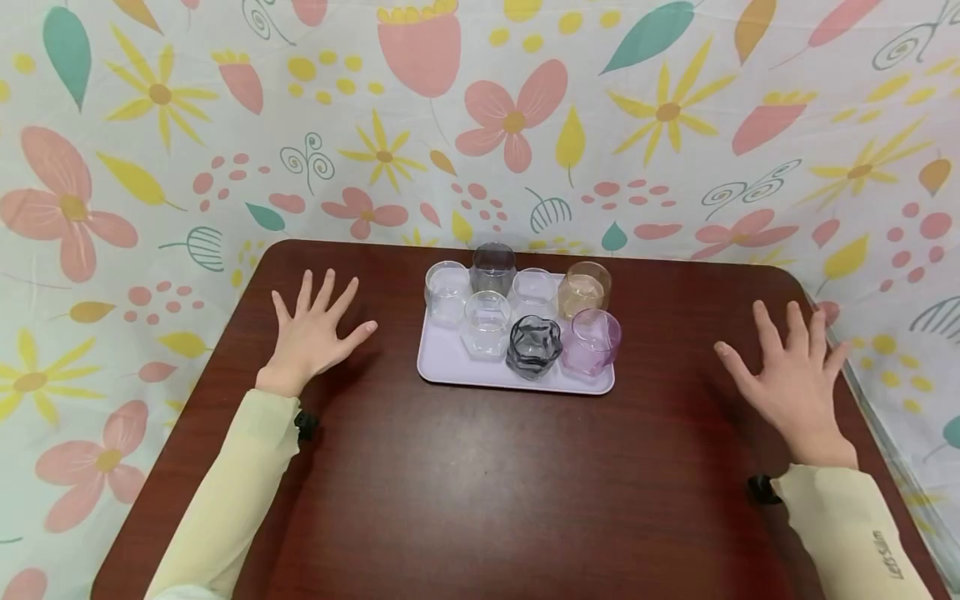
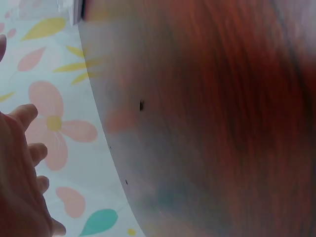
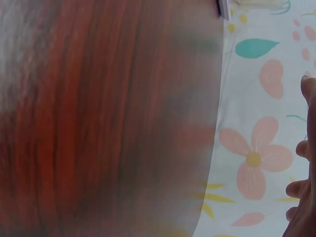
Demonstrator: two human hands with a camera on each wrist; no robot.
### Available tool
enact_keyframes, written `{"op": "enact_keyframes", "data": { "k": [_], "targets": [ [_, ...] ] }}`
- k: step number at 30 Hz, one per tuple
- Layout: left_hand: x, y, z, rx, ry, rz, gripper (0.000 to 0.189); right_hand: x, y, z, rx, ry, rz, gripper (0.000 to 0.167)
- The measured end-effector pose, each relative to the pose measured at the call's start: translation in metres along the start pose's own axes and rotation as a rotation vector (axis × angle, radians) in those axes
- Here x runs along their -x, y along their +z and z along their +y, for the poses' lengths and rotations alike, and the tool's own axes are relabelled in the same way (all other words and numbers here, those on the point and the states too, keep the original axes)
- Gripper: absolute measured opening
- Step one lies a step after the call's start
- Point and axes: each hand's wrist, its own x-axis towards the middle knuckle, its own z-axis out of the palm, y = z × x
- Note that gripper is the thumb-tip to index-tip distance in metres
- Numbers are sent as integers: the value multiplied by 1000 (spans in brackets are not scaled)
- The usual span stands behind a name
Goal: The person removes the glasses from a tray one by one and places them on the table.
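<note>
In the head view my left hand (image 1: 311, 337) is spread with straight fingers over the left side of the table, holding nothing. My right hand (image 1: 798, 383) is likewise spread and holds nothing, over the table's right side. Between them, towards the back, lies a pale lilac tray (image 1: 450, 372). Several glasses stand upright on it: a dark wavy glass (image 1: 534, 348), a pink glass (image 1: 592, 343), an amber glass (image 1: 585, 290), a grey glass (image 1: 493, 267) and clear ones, such as the clear glass (image 1: 486, 325) in front. Both hands are apart from the tray.
The dark reddish-brown table (image 1: 480, 483) has rounded back corners. A flower-patterned cloth (image 1: 480, 108) hangs behind it and along both sides. Black straps circle both wrists. In the left wrist view a tray edge (image 2: 77, 11) shows at the top.
</note>
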Motion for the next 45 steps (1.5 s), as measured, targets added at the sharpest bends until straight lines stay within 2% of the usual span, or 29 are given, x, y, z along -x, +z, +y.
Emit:
{"op": "enact_keyframes", "data": {
  "k": [5, 8, 15, 19, 23, 29, 36, 45],
  "targets": [
    [5, 5, 12, 40, 12, -22, 91, 2, 3, -10, -46, -29, 1, 83],
    [8, 7, 23, 94, 14, -49, 93, 4, 6, -20, -93, -56, 0, 82],
    [13, 13, 51, 342, 14, -70, 91, 6, 13, -50, -192, -129, 31, 76],
    [13, 19, 62, 472, 8, -72, 92, 8, 17, -67, -228, -129, 16, 71],
    [13, 26, 70, 565, -3, -56, 91, 9, 21, -81, -259, -138, 0, 67],
    [11, 34, 83, 708, -38, -45, 84, 7, 29, -101, -258, -164, -43, 70],
    [7, 42, 93, 884, -125, -84, 83, 4, 42, -116, -269, -196, -73, 75],
    [3, 48, 97, 969, -163, -105, 82, 0, 51, -130, -333, -212, -118, 83]
  ]
}}
